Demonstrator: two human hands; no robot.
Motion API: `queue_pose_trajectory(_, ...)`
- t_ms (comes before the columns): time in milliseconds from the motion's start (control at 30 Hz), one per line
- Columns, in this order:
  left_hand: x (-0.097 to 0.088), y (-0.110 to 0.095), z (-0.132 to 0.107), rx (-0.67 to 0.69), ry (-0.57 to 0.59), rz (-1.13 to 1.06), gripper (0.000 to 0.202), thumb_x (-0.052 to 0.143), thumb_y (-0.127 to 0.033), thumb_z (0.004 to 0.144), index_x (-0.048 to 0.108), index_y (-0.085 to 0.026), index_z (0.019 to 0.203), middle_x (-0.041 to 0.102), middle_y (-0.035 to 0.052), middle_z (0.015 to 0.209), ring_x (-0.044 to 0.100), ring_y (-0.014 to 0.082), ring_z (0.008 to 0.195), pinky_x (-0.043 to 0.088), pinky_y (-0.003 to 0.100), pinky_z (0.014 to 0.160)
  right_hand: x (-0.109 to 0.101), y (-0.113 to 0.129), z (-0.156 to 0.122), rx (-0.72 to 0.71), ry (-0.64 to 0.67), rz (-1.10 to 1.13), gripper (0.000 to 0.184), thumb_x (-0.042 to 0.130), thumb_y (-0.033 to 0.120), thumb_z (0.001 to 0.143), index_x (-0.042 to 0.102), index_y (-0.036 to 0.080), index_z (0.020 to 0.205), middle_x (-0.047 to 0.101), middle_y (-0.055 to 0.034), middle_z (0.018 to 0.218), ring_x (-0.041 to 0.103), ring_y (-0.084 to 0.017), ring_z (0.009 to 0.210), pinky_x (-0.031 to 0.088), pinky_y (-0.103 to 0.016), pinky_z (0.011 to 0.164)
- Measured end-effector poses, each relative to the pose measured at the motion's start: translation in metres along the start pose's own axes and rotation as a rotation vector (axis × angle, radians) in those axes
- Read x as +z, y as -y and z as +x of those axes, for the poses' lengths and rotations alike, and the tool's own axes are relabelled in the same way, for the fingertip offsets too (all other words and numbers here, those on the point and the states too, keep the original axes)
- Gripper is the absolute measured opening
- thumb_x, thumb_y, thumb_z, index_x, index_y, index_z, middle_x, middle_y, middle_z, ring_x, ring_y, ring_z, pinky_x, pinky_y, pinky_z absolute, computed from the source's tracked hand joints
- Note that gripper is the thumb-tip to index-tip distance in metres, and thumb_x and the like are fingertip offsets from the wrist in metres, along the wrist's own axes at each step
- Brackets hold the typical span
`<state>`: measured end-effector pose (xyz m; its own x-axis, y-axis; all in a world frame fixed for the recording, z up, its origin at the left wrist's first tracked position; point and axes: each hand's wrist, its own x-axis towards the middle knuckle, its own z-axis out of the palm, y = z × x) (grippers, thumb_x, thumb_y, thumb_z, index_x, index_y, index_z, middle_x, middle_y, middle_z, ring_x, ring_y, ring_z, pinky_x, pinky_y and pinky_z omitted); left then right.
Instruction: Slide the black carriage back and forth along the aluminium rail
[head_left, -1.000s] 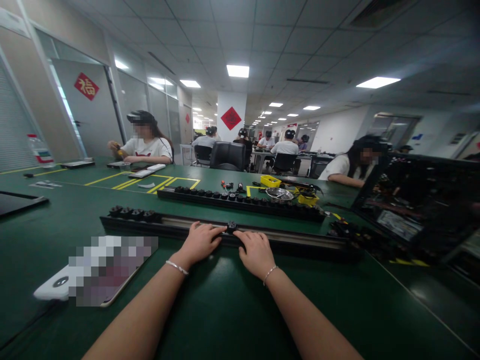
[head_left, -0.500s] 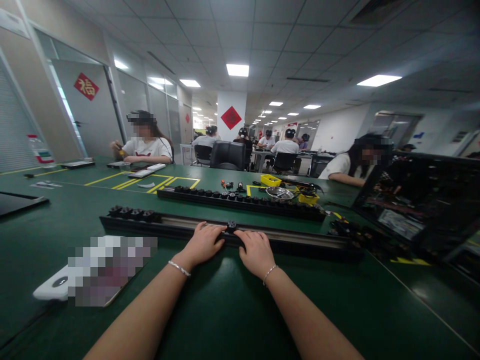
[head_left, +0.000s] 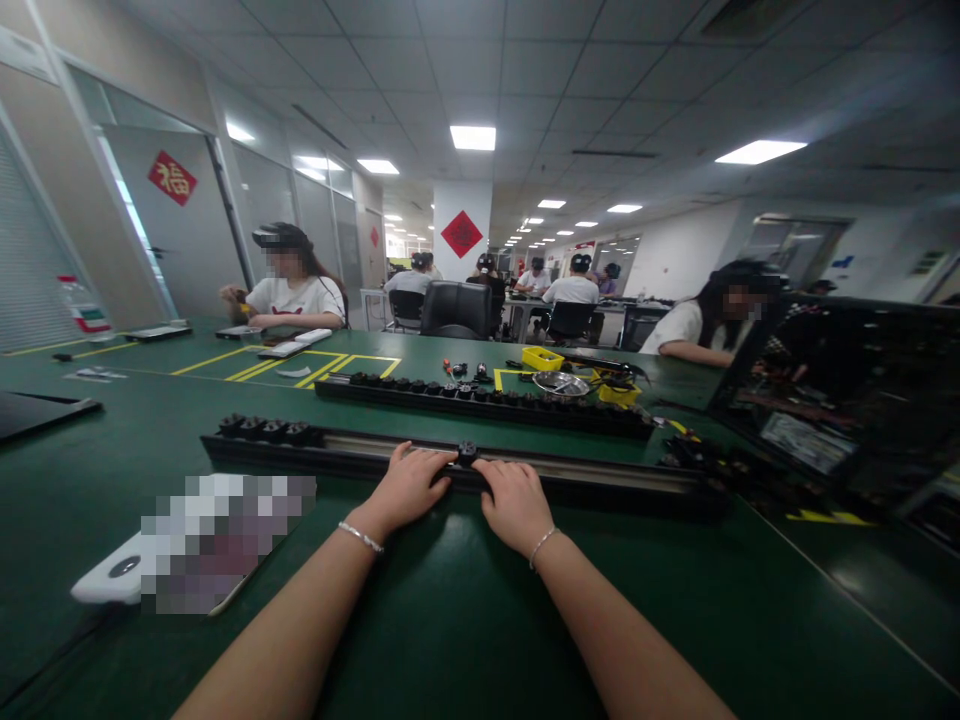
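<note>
A long black track rail (head_left: 360, 453) with a pale inner channel lies across the table before me. In its middle sits a small black block-shaped part (head_left: 468, 453). The fingertips of my left hand (head_left: 411, 487) press against that part's left side, with the thumb at the rail's near edge. From the right, my right hand (head_left: 517, 500) has its fingertips on the same part, so it is gripped between both hands. Several similar black parts (head_left: 262, 429) fill the rail's left end. What lies under my fingers is hidden.
Behind it lies a second black rail (head_left: 480, 402) filled with black parts. A metal dish (head_left: 561, 384) and a yellow bin (head_left: 541, 359) stand beyond. A white device (head_left: 112, 580) lies at left; a large dark panel (head_left: 847, 400) rises at right. Co-workers sit nearby.
My hands and the small black part stay almost in the same place on the rail. The whole view has shifted very slightly.
</note>
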<state>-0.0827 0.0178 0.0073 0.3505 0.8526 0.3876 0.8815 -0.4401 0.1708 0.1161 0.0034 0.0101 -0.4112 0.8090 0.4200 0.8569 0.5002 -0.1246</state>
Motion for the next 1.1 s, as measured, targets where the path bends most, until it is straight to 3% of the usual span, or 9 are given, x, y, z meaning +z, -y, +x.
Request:
queue_pose_trajectory(767,-0.0005,-0.0006,-0.0008,0.011,0.025,0.019,0.042,0.047,-0.032,0.083,0.048,-0.032,0.124,0.062,0.0026,0.117,0.053,0.0211,0.111,0.017,0.052,0.106,-0.0053,-0.0018,-0.0007,-0.015,0.078,-0.039,0.048,0.047,0.021,0.078,0.047,0.026,0.126,0.059,-0.006,0.114,0.047,-0.02,0.105,0.027,-0.034,0.093)
queue_pose_trajectory(1000,0.0006,-0.0009,-0.0022,0.018,0.002,0.024,0.044,0.049,-0.033,0.082,0.046,-0.03,0.126,0.062,0.0041,0.117,0.052,0.0211,0.112,0.017,0.05,0.107,-0.0071,-0.0021,-0.001,0.037,0.067,-0.045,0.048,0.05,0.021,0.076,0.049,0.031,0.124,0.057,-0.0044,0.118,0.041,-0.021,0.115,0.017,-0.042,0.103)
queue_pose_trajectory(1100,-0.0004,-0.0013,-0.0027,0.019,-0.001,0.006,0.046,0.05,-0.033,0.081,0.044,-0.031,0.127,0.061,0.0036,0.119,0.052,0.0211,0.112,0.016,0.051,0.107,-0.0066,-0.0025,-0.0006,0.04,0.068,-0.03,0.048,0.05,0.022,0.076,0.05,0.03,0.123,0.058,-0.0052,0.115,0.043,-0.021,0.112,0.02,-0.04,0.101)
